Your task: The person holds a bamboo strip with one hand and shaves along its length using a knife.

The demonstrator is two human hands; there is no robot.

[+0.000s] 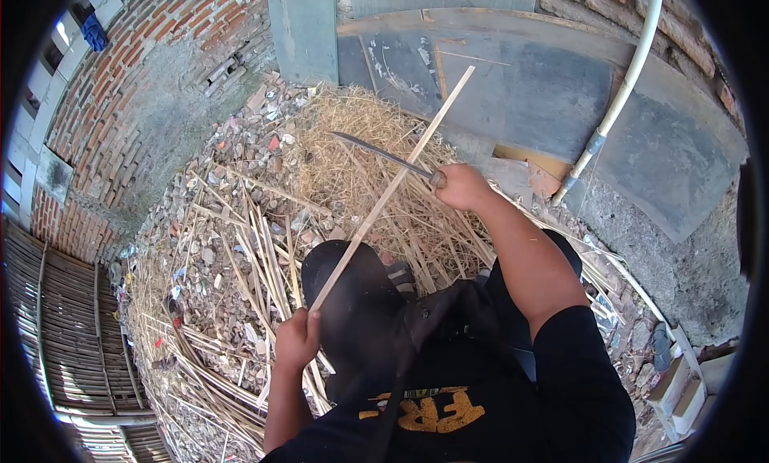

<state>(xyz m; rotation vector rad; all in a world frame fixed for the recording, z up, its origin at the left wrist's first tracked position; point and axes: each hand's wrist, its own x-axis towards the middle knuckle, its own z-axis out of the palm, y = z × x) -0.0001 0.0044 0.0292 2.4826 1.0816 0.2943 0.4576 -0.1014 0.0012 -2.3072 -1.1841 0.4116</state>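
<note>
My left hand (297, 340) is closed round the lower end of a long pale bamboo strip (372, 215). The strip slants up and to the right, passing over my knee. In my right hand (462, 187) is the handle of a knife (384, 155) with a long, narrow, slightly curved dark blade. Its blade points left and crosses the strip at the upper middle; whether the edge touches the wood I cannot tell. Below the strip, a pile of thin shavings (344, 155) covers the ground.
Loose bamboo strips (260, 255) lie to the left on rubble ground. A brick wall (136, 102) stands at the far left, above a slatted bamboo panel (72, 319). Grey boards (529, 78) lean at the back, beside a white pipe (629, 86).
</note>
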